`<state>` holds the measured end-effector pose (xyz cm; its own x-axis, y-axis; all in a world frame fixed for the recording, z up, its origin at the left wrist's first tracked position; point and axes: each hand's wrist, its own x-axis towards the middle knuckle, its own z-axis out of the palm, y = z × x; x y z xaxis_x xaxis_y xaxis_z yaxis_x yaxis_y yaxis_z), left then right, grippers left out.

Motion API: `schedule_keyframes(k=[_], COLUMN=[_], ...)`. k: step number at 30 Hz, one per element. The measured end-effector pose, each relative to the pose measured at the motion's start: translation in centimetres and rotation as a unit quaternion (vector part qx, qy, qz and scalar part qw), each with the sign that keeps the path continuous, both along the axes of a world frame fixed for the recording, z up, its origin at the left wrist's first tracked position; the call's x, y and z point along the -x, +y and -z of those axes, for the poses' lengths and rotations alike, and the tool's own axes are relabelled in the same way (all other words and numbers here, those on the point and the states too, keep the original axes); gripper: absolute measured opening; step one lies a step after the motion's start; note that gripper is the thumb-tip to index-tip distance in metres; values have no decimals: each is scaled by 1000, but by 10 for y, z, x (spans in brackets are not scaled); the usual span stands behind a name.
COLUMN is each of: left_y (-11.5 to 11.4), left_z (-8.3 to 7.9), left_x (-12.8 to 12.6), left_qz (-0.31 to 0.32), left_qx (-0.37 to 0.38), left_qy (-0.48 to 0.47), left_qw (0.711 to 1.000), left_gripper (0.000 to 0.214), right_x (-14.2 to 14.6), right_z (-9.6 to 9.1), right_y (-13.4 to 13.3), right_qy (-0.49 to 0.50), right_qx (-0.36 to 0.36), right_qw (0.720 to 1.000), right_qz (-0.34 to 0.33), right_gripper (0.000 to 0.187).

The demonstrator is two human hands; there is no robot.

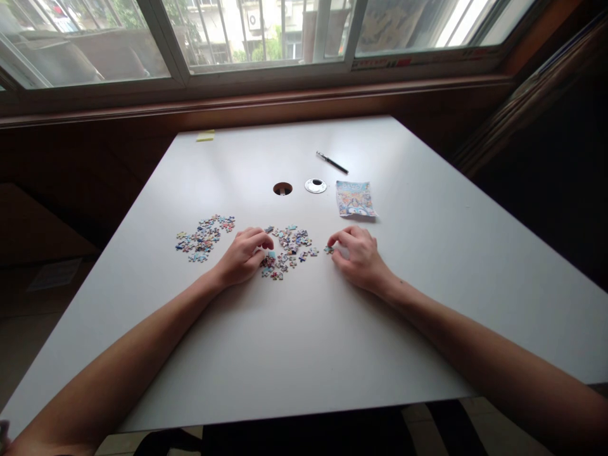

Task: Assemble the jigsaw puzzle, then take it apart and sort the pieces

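Note:
Fingers curled, my left hand [244, 254] rests at the left side of a loose pile of jigsaw puzzle pieces [294, 239]. A light-blue puzzle piece [272, 254] shows between its thumb and fingertips. To the right of the pile, my right hand [360, 258] pinches a small greenish puzzle piece [328, 250] close to the tabletop. Another spread of puzzle pieces [202, 237] lies left of my left hand, some overlapping. The print on single pieces is too small to make out.
The white table [294, 342] has a round cable hole [282, 189] with its metal cover [315, 185] beside it. A printed picture sheet [355, 199] lies beyond my right hand, with a black pen [332, 162] behind. A yellow sticky note [206, 135] is at the far left edge.

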<state>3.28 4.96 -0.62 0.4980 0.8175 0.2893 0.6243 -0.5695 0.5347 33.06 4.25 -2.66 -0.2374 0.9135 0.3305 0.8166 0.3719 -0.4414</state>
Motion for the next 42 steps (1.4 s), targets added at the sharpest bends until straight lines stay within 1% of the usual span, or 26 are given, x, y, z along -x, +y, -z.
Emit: schedule_keyframes(k=[5,10,14,18,22,25,30,32,35,38,42], left_y=[0,1,1,1,0,0,2,2,2,2,2], left_z=[0,2,3,3,3,4,4,4,4,3,1], left_x=[0,1,2,1,0,0,0,0,0,0,-1], left_qz=[0,1,3,-2,9,10,-13,-16,2,10,-12], left_qx=[-2,-6,-7,-17,-33,-36,-38,-38,-38,-38,-28], left_qy=[0,-3,-2,-1,10,8,15,13,4,7,10], left_qw=[1000,1000,1000,1000,999,999,999,999,999,999,999], left_gripper=[23,25,25,27,32,28,16,19,25,20,13], right_x=[0,1,1,1,0,0,3,4,5,6,8], right_z=[0,1,0,-1,1,2,-4,-6,-9,-12,-15], right_y=[0,1,0,-1,2,2,-3,-5,-7,-9,-13], right_qy=[10,6,-8,-11,-5,6,-4,-11,-12,-7,12], right_qx=[1,2,6,11,13,-1,-17,-18,-24,-43,-80], right_qw=[1000,1000,1000,1000,1000,1000,1000,999,998,995,988], right_qz=[-9,4,-2,-1,14,19,-14,-31,-52,-85,-131], right_gripper=[20,9,7,7,7,10,14,14,11,8,8])
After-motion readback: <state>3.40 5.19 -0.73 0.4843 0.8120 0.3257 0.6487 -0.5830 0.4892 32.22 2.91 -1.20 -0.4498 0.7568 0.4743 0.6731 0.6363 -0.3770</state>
